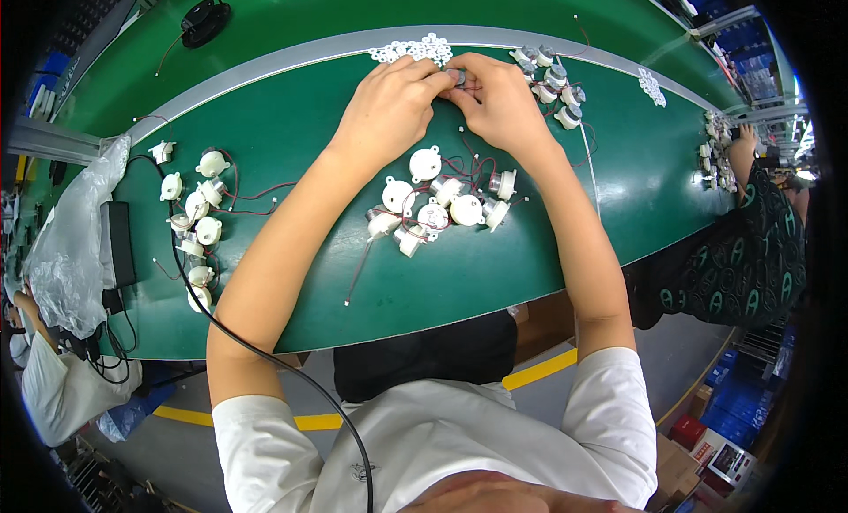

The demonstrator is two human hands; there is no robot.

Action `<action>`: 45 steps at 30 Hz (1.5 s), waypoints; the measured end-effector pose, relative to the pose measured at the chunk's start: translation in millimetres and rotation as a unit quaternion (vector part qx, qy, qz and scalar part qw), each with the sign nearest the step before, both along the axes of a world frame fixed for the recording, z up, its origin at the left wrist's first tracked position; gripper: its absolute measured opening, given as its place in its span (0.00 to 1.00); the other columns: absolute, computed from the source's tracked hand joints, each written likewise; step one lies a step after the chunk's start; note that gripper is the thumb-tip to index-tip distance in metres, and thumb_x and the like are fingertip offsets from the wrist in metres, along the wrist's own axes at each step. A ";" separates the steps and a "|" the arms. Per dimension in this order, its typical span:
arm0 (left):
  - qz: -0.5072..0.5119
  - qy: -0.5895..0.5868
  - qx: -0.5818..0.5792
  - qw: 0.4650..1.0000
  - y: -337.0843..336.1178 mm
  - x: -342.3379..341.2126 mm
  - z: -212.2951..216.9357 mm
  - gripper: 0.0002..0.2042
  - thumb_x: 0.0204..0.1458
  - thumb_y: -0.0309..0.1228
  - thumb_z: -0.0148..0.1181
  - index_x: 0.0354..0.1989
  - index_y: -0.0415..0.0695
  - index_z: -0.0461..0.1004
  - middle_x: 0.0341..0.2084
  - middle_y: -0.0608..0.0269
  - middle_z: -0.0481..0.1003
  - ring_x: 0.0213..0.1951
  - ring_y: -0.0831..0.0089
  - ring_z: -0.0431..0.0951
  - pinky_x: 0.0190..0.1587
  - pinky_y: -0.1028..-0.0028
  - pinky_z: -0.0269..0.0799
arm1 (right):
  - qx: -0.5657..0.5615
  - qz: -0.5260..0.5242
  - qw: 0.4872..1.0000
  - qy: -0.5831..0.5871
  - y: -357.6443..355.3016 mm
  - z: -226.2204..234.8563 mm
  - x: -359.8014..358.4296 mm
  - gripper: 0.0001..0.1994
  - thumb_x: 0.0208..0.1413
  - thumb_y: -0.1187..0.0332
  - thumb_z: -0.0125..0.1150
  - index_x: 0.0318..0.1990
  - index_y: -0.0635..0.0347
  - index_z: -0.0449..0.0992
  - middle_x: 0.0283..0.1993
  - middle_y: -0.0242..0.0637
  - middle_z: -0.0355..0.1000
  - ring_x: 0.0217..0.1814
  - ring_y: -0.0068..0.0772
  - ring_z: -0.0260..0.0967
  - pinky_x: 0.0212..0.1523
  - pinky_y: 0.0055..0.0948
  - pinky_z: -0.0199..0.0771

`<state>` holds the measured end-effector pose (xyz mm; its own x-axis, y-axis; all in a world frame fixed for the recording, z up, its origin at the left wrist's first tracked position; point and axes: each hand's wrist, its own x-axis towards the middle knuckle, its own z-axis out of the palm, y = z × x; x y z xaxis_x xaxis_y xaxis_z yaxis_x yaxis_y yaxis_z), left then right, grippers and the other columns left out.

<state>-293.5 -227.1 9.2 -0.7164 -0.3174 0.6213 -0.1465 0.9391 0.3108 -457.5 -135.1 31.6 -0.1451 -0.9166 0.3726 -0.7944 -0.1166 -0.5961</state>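
At the far side of the green table, my left hand (389, 111) and my right hand (502, 105) meet, fingers closed on a small motor (457, 76) with a grey metal can and thin wires. Fingers hide most of it. Just beyond them lies a pile of small white plastic pieces with holes (413, 49). Several white-and-silver motors (543, 76) stand grouped beside my right hand. Between my forearms lies a loose cluster of white motors (442, 195) with red and black wires; some show flat white faces with mounting ears, others lie on their sides.
More white motors (199, 208) lie left of my left forearm. A black cable (256, 347) crosses that arm. A clear plastic bag (75, 248) and black box (117, 243) sit at the left edge. A co-worker's arm (744, 155) reaches in at right, near other motors.
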 end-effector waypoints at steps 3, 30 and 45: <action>0.005 -0.012 -0.008 1.000 0.1 0.8 0.6 0.18 0.46 0.18 0.61 0.47 0.43 0.80 0.41 0.60 0.80 0.45 0.59 0.78 0.52 0.61 0.75 | -0.015 0.047 0.997 0.066 -4.9 0.3 -4.4 0.11 0.52 0.75 0.68 0.42 0.66 0.77 0.41 0.48 0.78 0.42 0.58 0.76 0.43 0.47 0.76; -0.018 -0.048 0.027 0.998 -0.5 11.9 3.9 0.22 0.48 0.19 0.58 0.53 0.46 0.79 0.47 0.60 0.79 0.50 0.61 0.77 0.56 0.62 0.72 | 0.019 0.071 0.997 0.011 4.8 1.9 -16.1 0.11 0.52 0.72 0.72 0.41 0.65 0.78 0.31 0.42 0.73 0.28 0.40 0.70 0.33 0.35 0.72; 0.041 0.053 0.035 0.997 -8.2 11.0 -1.4 0.29 0.50 0.20 0.60 0.63 0.50 0.71 0.36 0.61 0.81 0.42 0.59 0.78 0.48 0.61 0.75 | -0.026 0.209 0.977 0.036 48.2 41.2 -4.8 0.21 0.46 0.57 0.77 0.45 0.57 0.80 0.41 0.39 0.72 0.46 0.47 0.69 0.51 0.41 0.69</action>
